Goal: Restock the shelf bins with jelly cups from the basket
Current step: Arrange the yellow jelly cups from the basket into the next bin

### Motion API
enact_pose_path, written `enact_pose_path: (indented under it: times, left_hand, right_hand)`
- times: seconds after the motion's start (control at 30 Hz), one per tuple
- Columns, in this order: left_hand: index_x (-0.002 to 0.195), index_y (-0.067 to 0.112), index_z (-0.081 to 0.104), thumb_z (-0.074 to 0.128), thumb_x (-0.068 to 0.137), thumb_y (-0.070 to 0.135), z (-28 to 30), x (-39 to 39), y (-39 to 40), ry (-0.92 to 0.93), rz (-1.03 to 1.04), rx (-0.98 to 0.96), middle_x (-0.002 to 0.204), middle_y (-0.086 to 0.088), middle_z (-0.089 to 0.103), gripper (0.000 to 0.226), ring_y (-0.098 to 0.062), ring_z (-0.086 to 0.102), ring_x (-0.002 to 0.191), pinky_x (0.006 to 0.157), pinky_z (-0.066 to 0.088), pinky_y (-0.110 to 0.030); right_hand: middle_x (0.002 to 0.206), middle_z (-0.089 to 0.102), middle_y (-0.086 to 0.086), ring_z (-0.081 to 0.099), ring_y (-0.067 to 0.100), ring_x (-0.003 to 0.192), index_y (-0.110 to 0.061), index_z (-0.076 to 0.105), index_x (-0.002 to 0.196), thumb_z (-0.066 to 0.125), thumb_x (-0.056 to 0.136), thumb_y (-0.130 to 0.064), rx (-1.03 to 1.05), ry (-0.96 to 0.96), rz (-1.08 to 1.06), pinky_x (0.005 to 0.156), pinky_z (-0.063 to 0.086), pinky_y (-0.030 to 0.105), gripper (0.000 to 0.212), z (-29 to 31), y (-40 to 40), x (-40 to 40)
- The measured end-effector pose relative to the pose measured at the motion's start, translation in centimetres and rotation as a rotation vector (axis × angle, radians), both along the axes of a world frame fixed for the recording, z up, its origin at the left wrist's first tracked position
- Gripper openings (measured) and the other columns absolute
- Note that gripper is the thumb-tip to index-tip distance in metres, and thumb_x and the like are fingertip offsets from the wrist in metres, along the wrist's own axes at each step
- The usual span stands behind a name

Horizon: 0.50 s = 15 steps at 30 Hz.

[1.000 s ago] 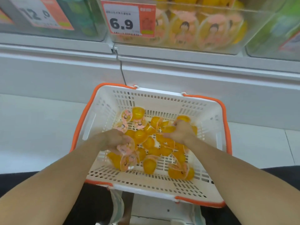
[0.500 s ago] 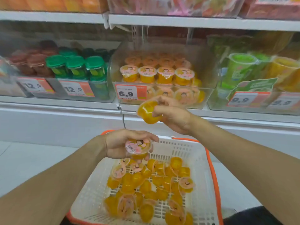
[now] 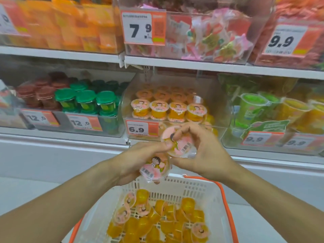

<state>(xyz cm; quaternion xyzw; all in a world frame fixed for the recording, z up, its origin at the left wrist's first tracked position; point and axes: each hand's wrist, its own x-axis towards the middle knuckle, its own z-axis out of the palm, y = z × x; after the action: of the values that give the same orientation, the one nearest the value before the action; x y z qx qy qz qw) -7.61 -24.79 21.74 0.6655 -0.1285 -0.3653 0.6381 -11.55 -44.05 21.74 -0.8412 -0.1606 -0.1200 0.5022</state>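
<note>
Cup (image 3: 178,144) pinched between right fingers (image 3: 182,130), thumb

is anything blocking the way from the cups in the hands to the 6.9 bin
Nothing visible does. The right hand and left hand each hold a jelly cup just in front of the 6.9 bin, whose top is open above its clear front wall.

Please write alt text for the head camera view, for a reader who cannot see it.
Two hands each hold a yellow jelly cup: left hand the lower cup, right hand the upper cup, before the 6.9 bin. Below, a white basket holds more cups.
</note>
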Motion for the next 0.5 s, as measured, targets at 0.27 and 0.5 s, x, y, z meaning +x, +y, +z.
enact_pose_path:
  times: [0.27, 0.5]
  left_hand:
    - [0.090, 0.017, 0.075, 0.075, 0.067, 0.061, 0.0, 2.6, 1.8, -0.271, -0.150, 0.278, 0.100, -0.011, 0.072, 0.050, -0.015, 0.066, 0.092, 0.091, 0.047, -0.036]
    - [0.109, 0.015, 0.074, 0.063, 0.088, 0.053, 0.3, 3.5, 1.4, -0.073, 0.131, 0.081, 0.092, -0.009, 0.075, 0.045, -0.031, 0.071, 0.081, 0.065, 0.057, -0.040]
  right_hand:
    - [0.094, 0.066, -0.006, 0.066, 0.020, 0.073, -0.018, 0.071, 0.109, 0.081, 0.082, -0.018, -0.153, 0.206, 0.132, 0.062, 0.057, 0.045, 0.029, 1.8, -2.3, 0.8]
    - [0.071, 0.065, 0.011, 0.069, 0.031, 0.053, -0.010, 0.067, 0.096, 0.073, 0.082, 0.008, 0.124, 0.268, -0.056, 0.055, 0.059, 0.036, 0.023, 2.8, -1.0, 3.4]
